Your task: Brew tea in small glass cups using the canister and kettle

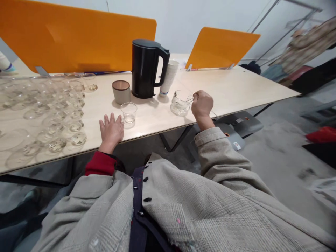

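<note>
My right hand (202, 105) is closed around the handle of a ribbed glass pitcher (180, 102) that stands on the pale wooden table (236, 87). My left hand (111, 130) lies flat near the table's front edge, fingers spread, holding nothing. A small clear glass cup (128, 112) stands just right of its fingertips. Behind the cup are a grey ceramic cup (121, 91) with a brown rim, a black electric kettle (147, 68) and a stack of paper cups (168, 78).
Several clear glass cups and bowls (52, 115) cover the left part of the table. Orange divider panels (73, 35) stand along the back, with another orange panel (223, 47) at the right. An office chair base (236, 127) sits on the floor right of the table.
</note>
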`<action>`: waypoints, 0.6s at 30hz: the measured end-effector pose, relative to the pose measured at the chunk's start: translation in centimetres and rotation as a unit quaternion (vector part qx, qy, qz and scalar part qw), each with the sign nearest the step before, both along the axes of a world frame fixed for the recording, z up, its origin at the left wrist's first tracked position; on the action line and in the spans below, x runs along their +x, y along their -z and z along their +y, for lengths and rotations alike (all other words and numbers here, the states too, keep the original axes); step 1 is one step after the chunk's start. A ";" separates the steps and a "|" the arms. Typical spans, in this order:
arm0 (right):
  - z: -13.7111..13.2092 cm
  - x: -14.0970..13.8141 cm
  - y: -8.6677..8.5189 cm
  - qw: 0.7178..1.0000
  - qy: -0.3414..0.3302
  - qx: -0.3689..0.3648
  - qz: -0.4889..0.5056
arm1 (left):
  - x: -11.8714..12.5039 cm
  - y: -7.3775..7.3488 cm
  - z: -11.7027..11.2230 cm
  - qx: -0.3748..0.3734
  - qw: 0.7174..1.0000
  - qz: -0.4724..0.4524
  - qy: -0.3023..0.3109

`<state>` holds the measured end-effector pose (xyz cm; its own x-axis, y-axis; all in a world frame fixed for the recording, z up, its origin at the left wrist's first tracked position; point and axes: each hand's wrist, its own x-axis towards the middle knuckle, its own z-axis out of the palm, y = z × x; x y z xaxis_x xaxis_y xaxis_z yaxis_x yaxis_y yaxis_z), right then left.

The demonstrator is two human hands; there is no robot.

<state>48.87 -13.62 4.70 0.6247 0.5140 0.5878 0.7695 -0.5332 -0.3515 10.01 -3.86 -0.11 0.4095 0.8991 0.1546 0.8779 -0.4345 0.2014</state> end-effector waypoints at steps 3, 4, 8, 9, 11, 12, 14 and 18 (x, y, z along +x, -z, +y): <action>-0.3 0.0 0.4 1.000 0.013 -0.014 0.003 | 0.0 0.2 0.0 0.001 1.000 0.000 -0.001; -0.7 -0.1 0.3 1.000 0.019 -0.012 -0.001 | 0.0 0.2 0.0 0.001 1.000 0.000 -0.001; -2.9 -1.6 -0.3 0.997 0.021 0.045 -0.057 | -0.1 0.4 0.0 0.001 1.000 0.001 0.000; -3.3 -2.3 -0.6 0.995 0.007 0.065 -0.072 | -0.1 0.5 0.0 0.003 1.000 0.002 -0.001; -3.7 -4.5 -0.8 0.990 -0.050 0.101 -0.080 | -0.1 0.5 -0.1 0.008 1.000 0.002 -0.001; -3.6 -5.8 -0.7 0.987 -0.092 0.112 -0.071 | -0.1 0.5 -0.1 0.010 1.000 0.001 -0.001; -2.7 -8.7 0.0 0.973 -0.192 0.123 -0.024 | -0.1 0.4 -0.3 0.016 1.000 -0.006 -0.001; 0.5 -14.2 2.5 0.920 -0.365 0.088 0.109 | -0.3 0.5 -1.2 0.029 0.999 -0.026 0.011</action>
<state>34.72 -13.10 2.18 0.2628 0.7528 0.6035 0.8015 0.1779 -0.5709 9.71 -5.05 -0.60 0.4197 0.8785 0.2283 0.8570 -0.4664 0.2191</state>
